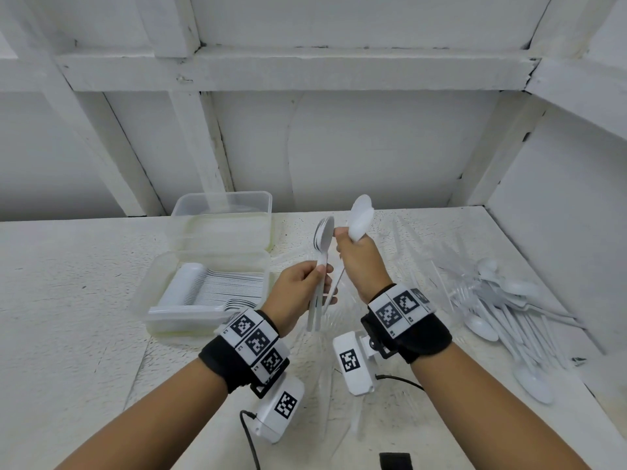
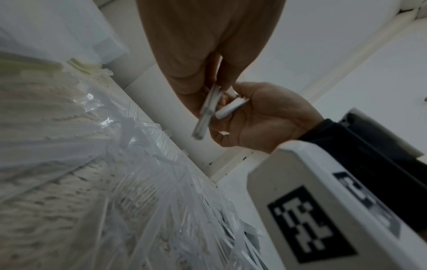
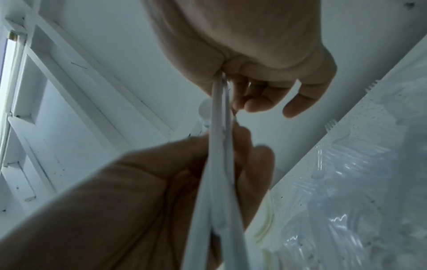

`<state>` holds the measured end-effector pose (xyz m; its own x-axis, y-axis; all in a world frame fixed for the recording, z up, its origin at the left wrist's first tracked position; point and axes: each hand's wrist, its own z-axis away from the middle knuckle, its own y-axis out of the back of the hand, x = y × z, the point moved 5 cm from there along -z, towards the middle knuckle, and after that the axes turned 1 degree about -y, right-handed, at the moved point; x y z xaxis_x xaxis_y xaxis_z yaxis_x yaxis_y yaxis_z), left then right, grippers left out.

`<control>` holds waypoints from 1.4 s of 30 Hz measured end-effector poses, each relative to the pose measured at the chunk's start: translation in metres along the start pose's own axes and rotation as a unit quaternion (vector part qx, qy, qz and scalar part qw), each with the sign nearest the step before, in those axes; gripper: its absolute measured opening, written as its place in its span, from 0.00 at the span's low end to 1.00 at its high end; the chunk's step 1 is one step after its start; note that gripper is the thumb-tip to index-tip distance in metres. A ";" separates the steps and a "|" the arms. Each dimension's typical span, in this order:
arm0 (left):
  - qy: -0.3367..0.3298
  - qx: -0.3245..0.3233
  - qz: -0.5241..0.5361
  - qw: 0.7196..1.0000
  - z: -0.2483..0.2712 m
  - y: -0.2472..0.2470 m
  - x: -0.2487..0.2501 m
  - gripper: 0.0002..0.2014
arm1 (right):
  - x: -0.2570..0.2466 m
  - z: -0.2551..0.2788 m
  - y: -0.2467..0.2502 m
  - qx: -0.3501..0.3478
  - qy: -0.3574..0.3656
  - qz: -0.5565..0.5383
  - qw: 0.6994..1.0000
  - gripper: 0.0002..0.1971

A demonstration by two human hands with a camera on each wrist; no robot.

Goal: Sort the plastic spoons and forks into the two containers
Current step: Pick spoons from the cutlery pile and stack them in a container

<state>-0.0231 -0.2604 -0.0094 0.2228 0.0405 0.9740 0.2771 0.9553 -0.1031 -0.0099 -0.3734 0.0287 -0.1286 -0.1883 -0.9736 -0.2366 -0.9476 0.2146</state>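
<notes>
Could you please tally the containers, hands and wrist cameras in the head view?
Containers: 2 (far container, near container)
Hands: 2 (left hand, right hand)
Wrist cameras: 2 (left wrist camera, right wrist camera)
Total: 6

Two clear plastic containers stand at the left of the table: the far container (image 1: 222,212) and the near container (image 1: 203,266), which holds one long packed row of white spoons (image 1: 217,290), too many to count. Two hands are raised mid-table. The left hand (image 1: 298,293) holds a small bundle of spoons (image 1: 322,245), perhaps three or four. The right hand (image 1: 359,262) holds a few more spoons (image 1: 361,215). One loose heap of cutlery (image 1: 509,307) lies at right, uncountable.
</notes>
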 end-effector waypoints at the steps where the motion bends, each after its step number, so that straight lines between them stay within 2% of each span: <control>1: 0.000 0.004 0.000 1.000 0.000 0.002 0.001 0.11 | 0.000 -0.001 0.003 0.009 -0.004 -0.012 1.000 0.12; 4: -0.002 0.013 0.009 1.000 0.000 0.004 0.003 0.10 | 0.000 -0.004 0.008 0.011 -0.020 -0.088 0.996 0.09; 7: -0.015 0.037 -0.009 0.999 -0.003 0.007 0.005 0.10 | -0.001 -0.002 0.007 -0.032 -0.043 -0.144 0.988 0.05; 9: -0.017 0.046 -0.018 0.999 -0.004 0.007 0.004 0.10 | 0.000 -0.001 0.005 -0.063 -0.065 -0.131 0.987 0.04; 11: -0.012 0.048 -0.014 0.999 -0.005 0.006 0.004 0.10 | 0.003 0.002 0.003 -0.093 -0.078 -0.098 0.988 0.09; 13: -0.011 0.047 -0.007 0.999 -0.005 0.005 0.005 0.10 | 0.002 0.005 -0.001 -0.106 -0.062 -0.073 0.990 0.09; 16: -0.012 0.045 0.013 0.999 -0.005 0.001 0.009 0.11 | 0.001 0.007 -0.006 -0.079 -0.014 -0.044 0.996 0.06; 20: -0.007 0.039 0.066 0.997 -0.007 -0.002 0.012 0.09 | -0.001 0.007 -0.009 -0.037 0.040 0.042 0.998 0.06; 21: -0.003 0.041 0.075 0.996 -0.007 -0.001 0.011 0.09 | -0.002 0.007 -0.009 -0.034 0.052 0.060 0.996 0.09; 23: 0.004 0.044 0.083 0.996 -0.009 0.001 0.009 0.09 | -0.004 0.008 -0.009 -0.028 0.075 0.082 0.993 0.22; 24: 0.006 0.046 0.084 0.995 -0.009 0.002 0.008 0.09 | -0.005 0.009 -0.008 -0.028 0.087 0.087 0.992 0.24; 28: -0.001 0.034 0.092 0.995 -0.008 0.000 0.009 0.10 | -0.005 0.008 -0.011 -0.039 0.109 0.137 0.984 0.09; 32: -0.006 0.018 0.093 0.995 -0.006 -0.004 0.014 0.12 | -0.003 0.004 -0.017 -0.018 0.147 0.157 0.976 0.14; 35: 0.002 0.018 0.078 0.997 -0.006 -0.002 0.013 0.12 | 0.003 -0.001 -0.016 0.006 0.119 0.126 0.985 0.13; 37: 0.007 0.021 0.063 0.998 -0.006 0.000 0.011 0.11 | 0.003 -0.003 -0.017 -0.011 0.094 0.120 0.988 0.11; 40: 0.019 0.022 0.070 0.997 -0.005 0.004 0.009 0.10 | 0.000 -0.006 -0.011 -0.031 0.073 0.095 0.992 0.19; 42: 0.029 0.032 0.085 0.995 -0.005 0.007 0.008 0.09 | -0.004 -0.007 -0.002 -0.024 0.076 0.065 0.995 0.16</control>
<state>-0.0145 -0.2553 -0.0034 0.3156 0.1873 0.9302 0.1721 0.9528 -0.2502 -0.0018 -0.3729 0.0313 -0.0077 -0.3439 -0.9390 -0.1801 -0.9232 0.3396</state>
